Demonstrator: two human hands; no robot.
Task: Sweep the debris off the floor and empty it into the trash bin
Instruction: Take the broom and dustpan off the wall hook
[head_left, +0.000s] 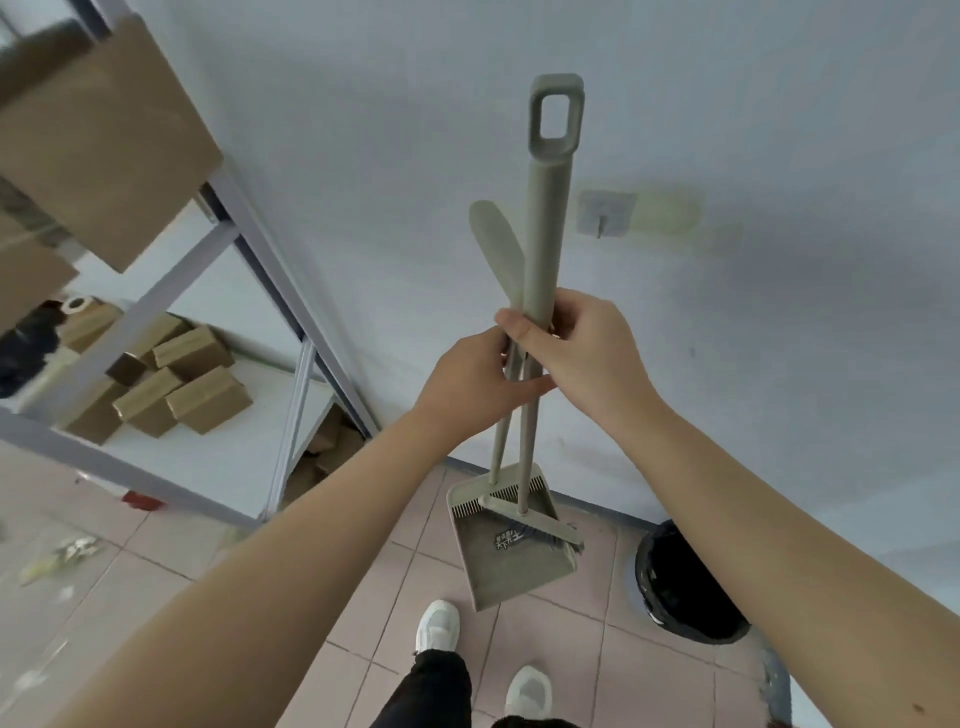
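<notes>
Grey-green broom (540, 527) against matching dustpan (511, 571), left hand (470, 374) and right hand (582, 348) gripping their handles

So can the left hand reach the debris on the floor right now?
Probably not. The left hand is busy gripping the handles, while the debris lies on the floor well off to the left and far below.

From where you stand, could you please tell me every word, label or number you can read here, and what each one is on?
Dark label with white characters, by the broom head in the dustpan: appears upside down and is too blurred to read.
Cardboard boxes, trash bin, wall hook: no text shows.
</notes>
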